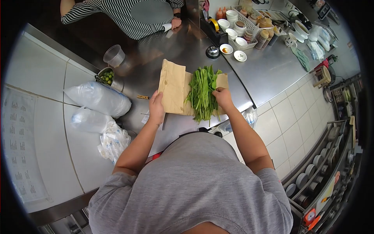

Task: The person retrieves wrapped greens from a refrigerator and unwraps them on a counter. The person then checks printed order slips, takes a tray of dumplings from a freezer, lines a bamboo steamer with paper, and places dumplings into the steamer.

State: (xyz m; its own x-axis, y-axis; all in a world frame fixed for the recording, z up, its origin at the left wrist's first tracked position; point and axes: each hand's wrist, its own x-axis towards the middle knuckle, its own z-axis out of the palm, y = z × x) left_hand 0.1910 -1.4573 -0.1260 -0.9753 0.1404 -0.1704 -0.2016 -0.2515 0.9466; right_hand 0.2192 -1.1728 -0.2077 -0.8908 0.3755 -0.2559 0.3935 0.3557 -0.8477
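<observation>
A bundle of long-stemmed leafy greens (202,91) lies across a sheet of brown paper (173,84) above the steel counter. My left hand (156,107) grips the left edge of the paper, which is folded up on that side. At the bundle's right side, my right hand (223,98) is closed, its thumb and fingers pressed against the stems. The paper shows behind the greens near that hand; whether the fingers also pinch it, I cannot tell.
Plastic bags (99,99), a container of small green fruits (105,77) and a clear tub (114,55) stand left. A call bell (212,52), small bowls (240,56) and a sauce basket (255,29) are at the back. Across the counter is a person in a striped top (120,15).
</observation>
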